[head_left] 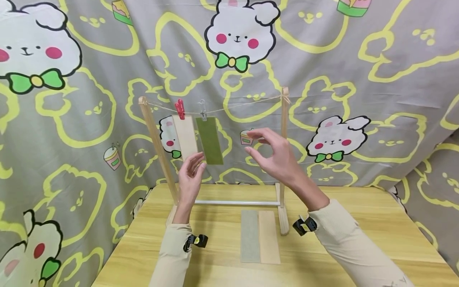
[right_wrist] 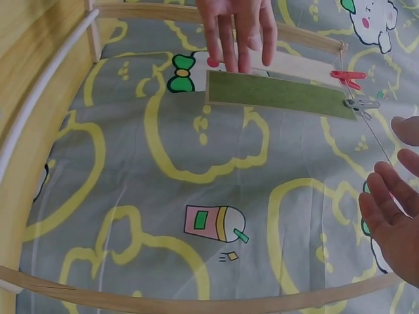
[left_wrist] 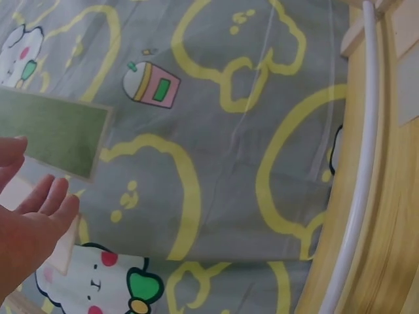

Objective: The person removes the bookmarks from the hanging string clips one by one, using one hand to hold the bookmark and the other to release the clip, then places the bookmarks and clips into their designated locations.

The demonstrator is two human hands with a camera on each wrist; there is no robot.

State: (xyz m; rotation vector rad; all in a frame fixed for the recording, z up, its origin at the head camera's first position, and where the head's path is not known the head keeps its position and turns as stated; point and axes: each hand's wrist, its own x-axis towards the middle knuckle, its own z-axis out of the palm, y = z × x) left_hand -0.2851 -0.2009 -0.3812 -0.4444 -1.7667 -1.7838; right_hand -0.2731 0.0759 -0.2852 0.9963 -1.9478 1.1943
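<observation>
Head view: with fingers of left hand (head_left: 191, 175) and right hand (head_left: 277, 155) loose and empty, avoid jarring string (head_left: 244, 105) or green strip (head_left: 210, 141).

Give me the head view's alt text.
Left hand near a cream strip, right hand empty. A red clothespin hangs that strip and a grayish clothespin a green strip from a string; a gray strip and a beige strip lie on the wooden table.

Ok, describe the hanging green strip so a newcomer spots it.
Find the wooden frame on the table, then the string across its top. The green strip hangs there; its deep colour and grey clip set it apart from the cream strip under the red clip.
</observation>
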